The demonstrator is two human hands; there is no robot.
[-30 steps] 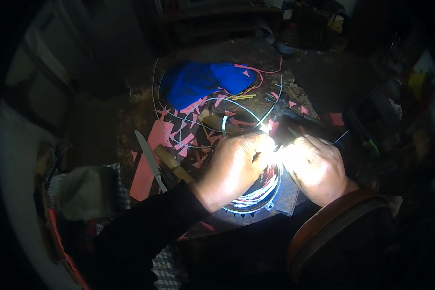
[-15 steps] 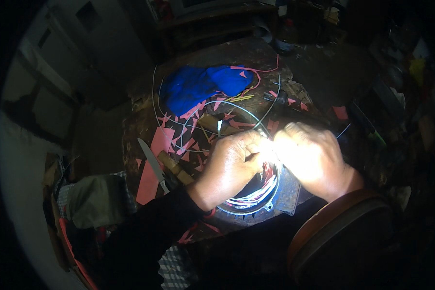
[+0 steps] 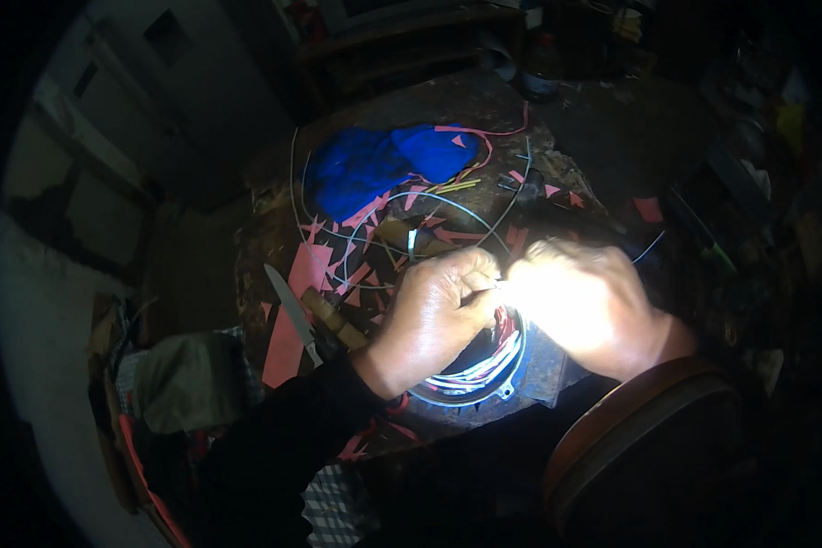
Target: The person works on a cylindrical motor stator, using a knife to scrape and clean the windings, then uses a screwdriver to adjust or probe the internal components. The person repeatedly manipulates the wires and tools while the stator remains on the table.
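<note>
Directly below my hands sits a round metal motor housing (image 3: 510, 391) with a ring of copper and white-wrapped windings (image 3: 484, 370) inside. My left hand (image 3: 438, 306) is closed in a pinch above its left side; what lies between thumb and finger is too small to make out. Close against it, my right hand (image 3: 580, 297) is curled, its fingers washed out by bright light. A thin pale cord (image 3: 466, 210) loops over the table and runs in at the right fingertips, and a short blue-white end (image 3: 648, 247) sticks out beyond that hand. The hands hide the housing's far rim.
Left of the housing lie a knife (image 3: 288, 297), a bamboo piece (image 3: 333, 320) and a pink sheet strip (image 3: 288, 347). Pink scraps (image 3: 352, 274) litter the table around a blue cloth (image 3: 365, 169). Yellow sticks (image 3: 457, 185) lie beside the cloth. A bottle (image 3: 541, 73) stands far back.
My right hand has shifted slightly left, and its fingertips press closer to the left hand's pinch. The view has moved a little; the things on the table stay put.
</note>
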